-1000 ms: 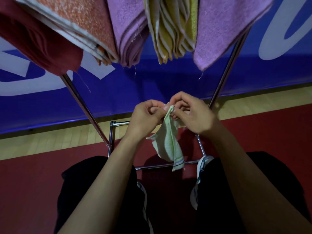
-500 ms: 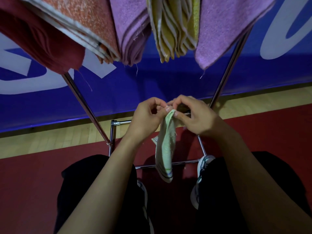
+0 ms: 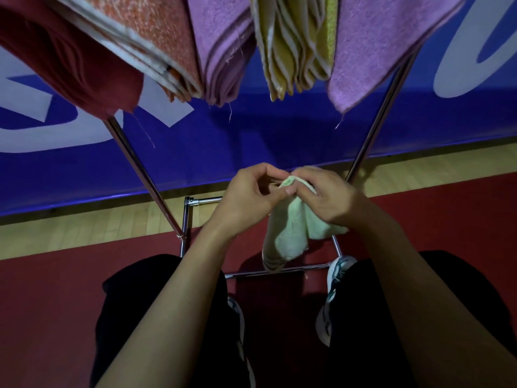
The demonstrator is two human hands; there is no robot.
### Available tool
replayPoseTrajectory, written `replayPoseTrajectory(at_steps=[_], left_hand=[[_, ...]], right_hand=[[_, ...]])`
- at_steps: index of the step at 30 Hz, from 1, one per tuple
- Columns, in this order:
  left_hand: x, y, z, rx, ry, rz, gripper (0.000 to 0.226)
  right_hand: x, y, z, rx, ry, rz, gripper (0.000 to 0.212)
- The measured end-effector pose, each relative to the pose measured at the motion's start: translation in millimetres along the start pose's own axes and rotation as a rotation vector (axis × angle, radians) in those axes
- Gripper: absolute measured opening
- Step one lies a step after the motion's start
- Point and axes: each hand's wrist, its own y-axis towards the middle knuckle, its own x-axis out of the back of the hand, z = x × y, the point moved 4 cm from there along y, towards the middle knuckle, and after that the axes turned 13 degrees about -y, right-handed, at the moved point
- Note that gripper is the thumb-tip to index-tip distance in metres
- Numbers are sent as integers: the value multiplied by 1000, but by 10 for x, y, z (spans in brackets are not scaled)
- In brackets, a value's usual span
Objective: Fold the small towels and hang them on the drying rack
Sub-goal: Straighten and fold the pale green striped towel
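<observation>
Where both hands meet at mid-frame, the grip is a double pinch: the left hand closes thumb and fingertips narrowly on the top fold of a pale green towel, and the right hand curls over the same fold from the other side, fingers wrapped on the cloth. Nearest the camera, below the grip: two bare forearms, black trousers and light shoes on a red floor. Hanging from the grip: the towel's body, bunched and doubled, its striped lower hem reaching down in front of the chrome base bar of the drying rack; whether hem and bar touch cannot be told. Beyond the grip: the rack's base frame and two slanted chrome legs rising up and outward on either side, a strip of pale wood flooring, then a blue banner with white lettering. Above the grip, on the rack's upper part: a dark red towel, an orange towel, a lilac towel, a yellow towel and a second lilac towel, folded and hanging side by side, well apart from the green one.
</observation>
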Motion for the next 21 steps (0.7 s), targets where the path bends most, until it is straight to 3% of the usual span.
replayPoseTrajectory(at_steps=[9, 21], left_hand=[[-18, 12, 175, -14, 267, 17, 40], [27, -7, 146, -57, 315, -52, 15]], right_hand=[[72, -17, 23, 10, -88, -67, 28], [81, -10, 71, 50, -117, -132, 27]])
